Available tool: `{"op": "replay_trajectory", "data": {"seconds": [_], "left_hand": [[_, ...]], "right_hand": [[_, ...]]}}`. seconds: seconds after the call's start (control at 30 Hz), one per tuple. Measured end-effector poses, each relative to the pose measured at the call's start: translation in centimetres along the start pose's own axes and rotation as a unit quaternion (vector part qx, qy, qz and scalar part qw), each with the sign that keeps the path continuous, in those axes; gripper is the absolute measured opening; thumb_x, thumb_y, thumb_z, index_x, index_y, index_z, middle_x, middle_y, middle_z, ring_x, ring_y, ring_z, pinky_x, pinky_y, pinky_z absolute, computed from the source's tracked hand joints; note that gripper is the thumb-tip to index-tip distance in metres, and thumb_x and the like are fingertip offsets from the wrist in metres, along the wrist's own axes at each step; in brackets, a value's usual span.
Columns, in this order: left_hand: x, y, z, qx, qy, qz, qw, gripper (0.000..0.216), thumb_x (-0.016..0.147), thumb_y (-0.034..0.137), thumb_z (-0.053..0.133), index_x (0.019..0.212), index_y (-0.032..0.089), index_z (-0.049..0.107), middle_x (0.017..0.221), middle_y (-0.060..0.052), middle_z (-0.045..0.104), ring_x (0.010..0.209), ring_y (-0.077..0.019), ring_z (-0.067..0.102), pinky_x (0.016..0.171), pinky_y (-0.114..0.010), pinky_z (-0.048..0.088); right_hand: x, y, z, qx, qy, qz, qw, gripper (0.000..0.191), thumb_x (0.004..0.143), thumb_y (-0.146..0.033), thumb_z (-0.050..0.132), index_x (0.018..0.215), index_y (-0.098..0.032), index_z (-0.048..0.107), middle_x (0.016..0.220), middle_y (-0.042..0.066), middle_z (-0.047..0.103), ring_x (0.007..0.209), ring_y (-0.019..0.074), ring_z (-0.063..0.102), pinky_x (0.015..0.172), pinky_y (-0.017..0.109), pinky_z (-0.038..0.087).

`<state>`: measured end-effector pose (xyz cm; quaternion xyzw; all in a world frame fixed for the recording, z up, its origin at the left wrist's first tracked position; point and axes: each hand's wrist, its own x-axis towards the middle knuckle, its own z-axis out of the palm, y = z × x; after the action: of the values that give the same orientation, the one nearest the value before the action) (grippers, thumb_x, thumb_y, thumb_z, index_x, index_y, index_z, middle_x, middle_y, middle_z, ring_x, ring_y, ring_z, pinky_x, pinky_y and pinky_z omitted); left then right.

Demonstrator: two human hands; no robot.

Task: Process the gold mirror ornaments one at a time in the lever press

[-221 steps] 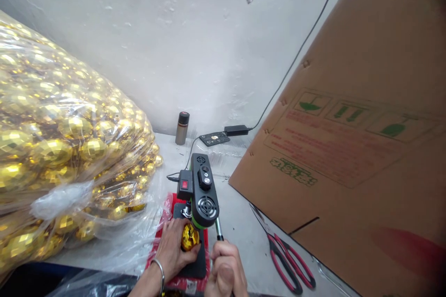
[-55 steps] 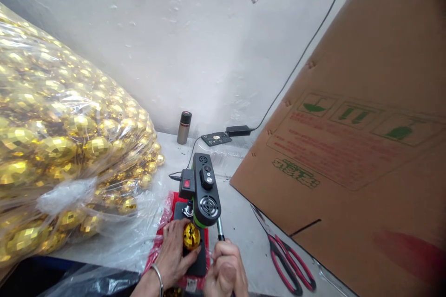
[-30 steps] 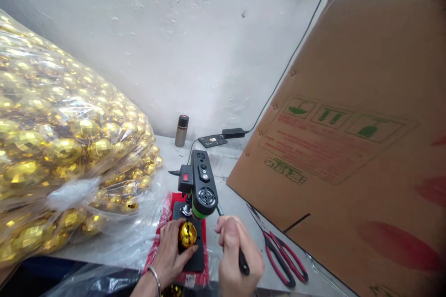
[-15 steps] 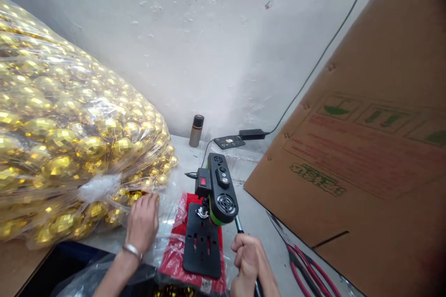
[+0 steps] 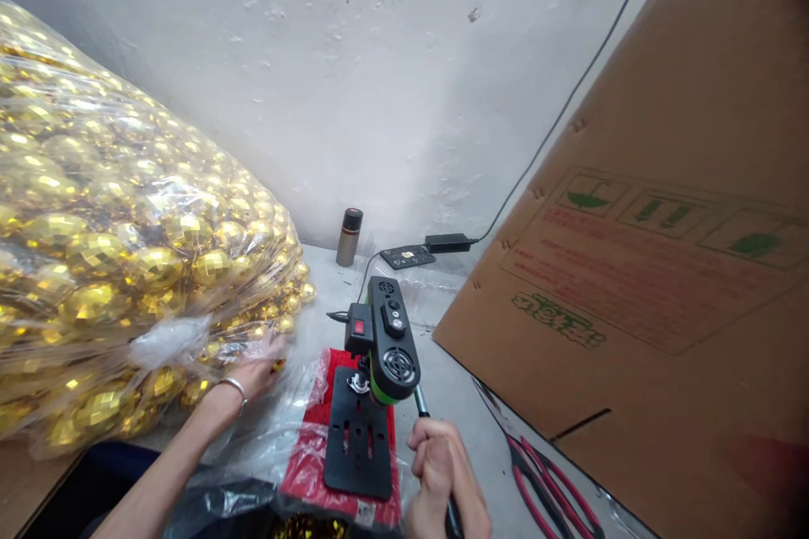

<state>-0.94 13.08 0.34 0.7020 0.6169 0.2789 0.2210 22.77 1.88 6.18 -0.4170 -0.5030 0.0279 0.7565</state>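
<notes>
Leftward off the one black plate [image 5: 357,446] goes the left hand [image 5: 258,369], fingers now at the single bag of gold balls [image 5: 114,227] (grasp hidden); right hand [image 5: 442,467] fists the lever [image 5: 420,401] of the one press [image 5: 392,341].

Left arm [image 5: 158,472] is stretched long, reaching forward and out toward the left edge of the tabletop [image 5: 455,392], forearm bare, wrist nearly straight. Left hand [image 5: 256,369] lies back up, palm down, fingers pointing away. The tips are hidden, so their curl is unclear. Right hand [image 5: 442,472] sits low at the near edge, clenched in a tight fist, thumb over the top, knuckles up. The two hands are well apart.
</notes>
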Motion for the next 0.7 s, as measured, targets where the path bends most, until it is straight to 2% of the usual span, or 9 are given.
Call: {"op": "replay_trajectory", "data": {"seconds": [0.1,0.17,0.23,0.3,0.4,0.5,0.6,0.7], "left_hand": [[-1.7,0.8,-0.2,-0.047,0.036,-0.028,0.998,0.038,0.072,0.048,0.071,0.1,0.023,0.07,0.101,-0.01,0.079,0.106,-0.0354,0.072,0.097,-0.046,0.055],[-3.4,1.5,0.4,-0.165,0.057,-0.061,0.983,0.053,0.067,0.055,0.077,0.107,0.021,0.068,0.104,-0.01,0.078,0.1,-0.0333,0.073,0.092,-0.045,0.057],[-5.0,2.3,1.8,-0.316,0.057,-0.101,0.942,0.068,0.063,0.061,0.082,0.114,0.02,0.065,0.106,-0.009,0.077,0.097,-0.0305,0.074,0.089,-0.042,0.059],[-6.5,3.0,3.6,-0.428,0.032,-0.135,0.893,0.079,0.057,0.068,0.087,0.116,0.02,0.065,0.106,-0.009,0.077,0.098,-0.0293,0.074,0.087,-0.039,0.059],[-8.0,4.1,6.5,-0.541,0.003,-0.168,0.824,0.089,0.048,0.073,0.092,0.116,0.02,0.068,0.107,-0.01,0.078,0.1,-0.0296,0.074,0.089,-0.039,0.059],[-8.8,5.2,8.5,-0.614,-0.022,-0.201,0.763,0.087,0.054,0.073,0.09,0.121,0.024,0.068,0.114,-0.009,0.077,0.102,-0.0287,0.075,0.095,-0.043,0.06],[-8.8,6.1,9.4,-0.633,-0.03,-0.221,0.741,0.086,0.06,0.071,0.088,0.128,0.025,0.064,0.121,-0.009,0.076,0.108,-0.0286,0.075,0.101,-0.044,0.058],[-8.3,6.5,10.3,-0.62,-0.001,-0.229,0.75,0.094,0.056,0.071,0.09,0.13,0.023,0.058,0.121,-0.011,0.075,0.114,-0.0302,0.073,0.102,-0.043,0.057]], "right_hand": [[0.6,-0.1,-0.1,0.009,-0.014,-0.018,1.0,0.037,0.101,-0.012,0.05,0.066,-0.021,0.046,0.06,-0.004,0.045,0.056,0.0097,0.047,0.053,0.026,0.032],[1.3,-0.5,-0.2,0.01,-0.02,-0.005,1.0,0.038,0.102,-0.015,0.051,0.064,-0.021,0.045,0.059,-0.003,0.045,0.057,0.01,0.049,0.054,0.025,0.033],[2.0,-0.9,-0.2,0.0,-0.027,0.025,0.999,0.04,0.103,-0.019,0.051,0.063,-0.021,0.045,0.059,-0.003,0.045,0.057,0.0101,0.048,0.054,0.025,0.034],[2.8,-1.4,-0.3,-0.015,-0.045,0.047,0.998,0.042,0.104,-0.023,0.051,0.063,-0.021,0.047,0.06,-0.003,0.047,0.055,0.0098,0.047,0.054,0.026,0.034],[3.6,-1.8,-0.5,-0.032,-0.074,0.05,0.995,0.042,0.105,-0.025,0.05,0.063,-0.021,0.05,0.059,-0.003,0.047,0.052,0.0089,0.046,0.053,0.025,0.036],[3.9,-1.9,-0.6,-0.035,-0.086,0.035,0.995,0.042,0.105,-0.023,0.05,0.063,-0.021,0.048,0.059,-0.004,0.046,0.053,0.0087,0.047,0.054,0.023,0.038],[3.9,-1.8,-0.8,-0.038,-0.101,0.025,0.994,0.041,0.105,-0.022,0.049,0.064,-0.021,0.047,0.06,-0.004,0.047,0.054,0.0085,0.048,0.054,0.023,0.038],[3.9,-1.7,-1.0,-0.044,-0.104,0.026,0.993,0.041,0.105,-0.02,0.047,0.065,-0.021,0.048,0.061,-0.005,0.047,0.054,0.0076,0.048,0.054,0.022,0.038]]}}
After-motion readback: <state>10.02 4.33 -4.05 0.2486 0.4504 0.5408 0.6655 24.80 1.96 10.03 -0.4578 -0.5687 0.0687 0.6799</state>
